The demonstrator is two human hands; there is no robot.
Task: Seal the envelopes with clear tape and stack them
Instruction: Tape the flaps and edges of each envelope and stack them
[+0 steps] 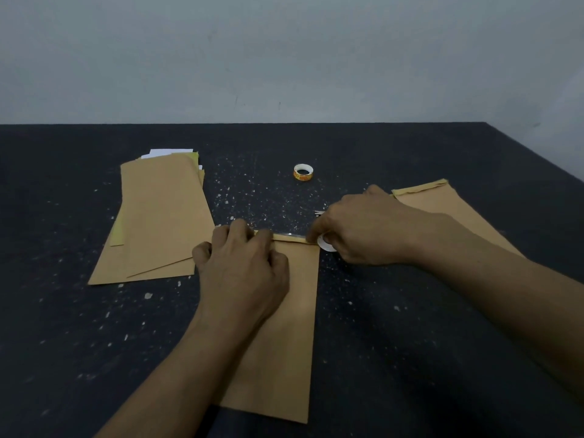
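my left hand (243, 267) sits in the middle of the frame with its fingers curled down onto the top left of the brown envelope (284, 327), holding it flat on the dark speckled table (410, 343). my right hand (363, 229) pinches the small tape roll (325, 243) at the envelope's top right corner, and a shiny strip of clear tape (289, 237) runs along the folded top edge between my hands. a pile of envelopes (158, 216) lies at the left, a second roll (303, 172) above centre, and another envelope (442, 203) lies partly under my right forearm.
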